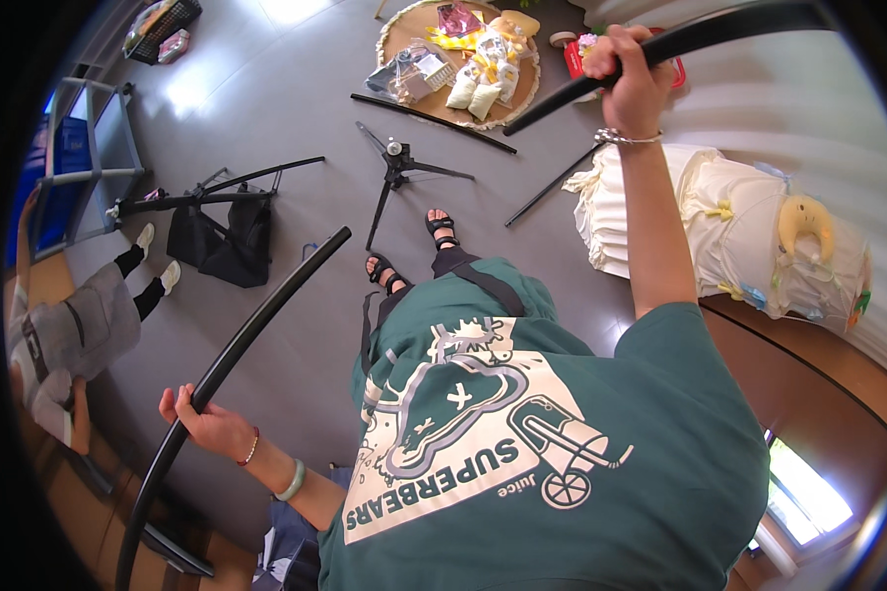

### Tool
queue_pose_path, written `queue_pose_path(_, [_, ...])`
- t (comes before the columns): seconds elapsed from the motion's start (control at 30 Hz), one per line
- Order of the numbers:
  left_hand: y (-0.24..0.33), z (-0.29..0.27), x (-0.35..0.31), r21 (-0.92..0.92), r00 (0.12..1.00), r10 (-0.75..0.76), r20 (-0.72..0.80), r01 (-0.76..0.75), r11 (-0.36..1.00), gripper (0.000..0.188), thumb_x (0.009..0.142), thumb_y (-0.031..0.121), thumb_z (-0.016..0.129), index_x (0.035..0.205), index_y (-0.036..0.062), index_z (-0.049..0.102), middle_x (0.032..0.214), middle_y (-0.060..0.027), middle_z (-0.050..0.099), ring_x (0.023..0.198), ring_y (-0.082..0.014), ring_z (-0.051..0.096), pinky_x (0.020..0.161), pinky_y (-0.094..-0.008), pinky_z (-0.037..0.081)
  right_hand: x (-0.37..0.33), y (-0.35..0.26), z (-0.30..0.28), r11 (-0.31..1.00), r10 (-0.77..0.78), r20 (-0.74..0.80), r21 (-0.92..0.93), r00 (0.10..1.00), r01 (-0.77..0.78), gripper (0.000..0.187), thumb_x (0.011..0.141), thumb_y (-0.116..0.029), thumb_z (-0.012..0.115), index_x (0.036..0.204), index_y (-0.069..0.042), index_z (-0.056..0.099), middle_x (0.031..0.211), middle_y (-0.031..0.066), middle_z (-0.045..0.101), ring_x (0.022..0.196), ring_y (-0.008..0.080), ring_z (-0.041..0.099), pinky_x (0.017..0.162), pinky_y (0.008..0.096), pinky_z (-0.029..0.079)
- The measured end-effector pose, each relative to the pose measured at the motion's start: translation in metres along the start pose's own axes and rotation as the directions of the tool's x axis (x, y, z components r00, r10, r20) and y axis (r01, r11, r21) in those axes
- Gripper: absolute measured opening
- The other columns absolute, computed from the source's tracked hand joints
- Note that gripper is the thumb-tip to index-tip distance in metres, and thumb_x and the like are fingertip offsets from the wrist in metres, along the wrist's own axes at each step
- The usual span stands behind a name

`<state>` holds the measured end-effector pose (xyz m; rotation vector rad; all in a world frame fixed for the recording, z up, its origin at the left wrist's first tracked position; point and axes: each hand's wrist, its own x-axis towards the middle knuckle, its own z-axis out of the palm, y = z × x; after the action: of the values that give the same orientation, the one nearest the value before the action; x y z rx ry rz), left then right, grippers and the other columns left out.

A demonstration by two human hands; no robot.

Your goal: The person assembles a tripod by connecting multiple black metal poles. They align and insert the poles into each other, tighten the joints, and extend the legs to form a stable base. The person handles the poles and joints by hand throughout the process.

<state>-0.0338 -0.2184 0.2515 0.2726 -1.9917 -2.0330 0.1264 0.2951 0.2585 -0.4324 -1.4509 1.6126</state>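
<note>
My left hand (212, 426), out to the left, is closed around a long black pole (256, 325). One end of that pole points toward the middle of the floor, and the rest runs past the lower left edge. Raised at the upper right, my right hand (629, 84) grips another long black pole (705, 41), whose near end slants down over the floor. Ahead of my feet a black tripod base (394, 167) with a whitish knob stands with its legs spread. Loose black rods lie beyond it (434, 124) and to its right (554, 185).
A round table (404, 39) bears bags and yellow plush items. To the right is a table with white cloth (705, 217) and a yellow neck pillow (804, 229). At left are a folding black frame with a bag (232, 231), a grey rack (94, 148) and another person (84, 330).
</note>
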Motion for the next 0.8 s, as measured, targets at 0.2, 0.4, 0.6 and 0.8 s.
queue_pose_path(0.2, [0.004,0.044,-0.011,0.102,0.988,0.061,0.139,-0.075,0.992,0.014,0.084,0.005,0.055,0.098,0.0029,0.055,0.090,-0.0038,0.048,0.084,-0.0126,0.049,0.078,-0.0237,0.041,-0.018,-0.002,-0.087,0.980,0.021,-0.167,-0.190,0.986,-0.053,0.031,0.092,-0.013,0.054,0.064,-0.009,0.040,0.051,0.0008,0.039,0.046,0.0108,0.037,0.047,0.0268,0.034])
queue_pose_path(0.4, [-0.001,0.066,-0.012,0.274,0.939,0.148,0.311,-0.238,0.932,0.014,0.084,0.008,0.056,0.097,0.0018,0.056,0.098,-0.0041,0.049,0.086,-0.0122,0.048,0.080,-0.0234,0.040,-0.050,0.012,-0.150,0.980,0.082,-0.309,-0.147,0.947,-0.133,0.030,0.088,-0.011,0.060,0.064,-0.008,0.043,0.051,0.0006,0.043,0.044,0.0098,0.040,0.045,0.0253,0.036])
queue_pose_path(0.6, [-0.003,0.090,-0.024,0.322,0.906,0.168,0.388,-0.304,0.897,0.011,0.087,0.012,0.057,0.094,0.0030,0.056,0.093,-0.0029,0.050,0.086,-0.0123,0.048,0.081,-0.0249,0.039,-0.058,0.027,-0.182,0.977,0.130,-0.391,-0.104,0.911,-0.184,0.028,0.088,-0.011,0.061,0.066,-0.007,0.046,0.053,0.0014,0.045,0.046,0.0112,0.043,0.048,0.0262,0.039])
queue_pose_path(0.8, [0.002,0.105,-0.042,0.340,0.955,0.122,0.270,-0.213,0.916,0.012,0.092,0.017,0.055,0.091,0.0054,0.055,0.087,-0.0019,0.050,0.082,-0.0120,0.047,0.079,-0.0252,0.040,-0.066,0.056,-0.204,0.961,0.183,-0.395,-0.123,0.900,-0.249,0.026,0.088,-0.010,0.061,0.066,-0.006,0.047,0.054,0.0022,0.048,0.049,0.0125,0.047,0.052,0.0268,0.042])
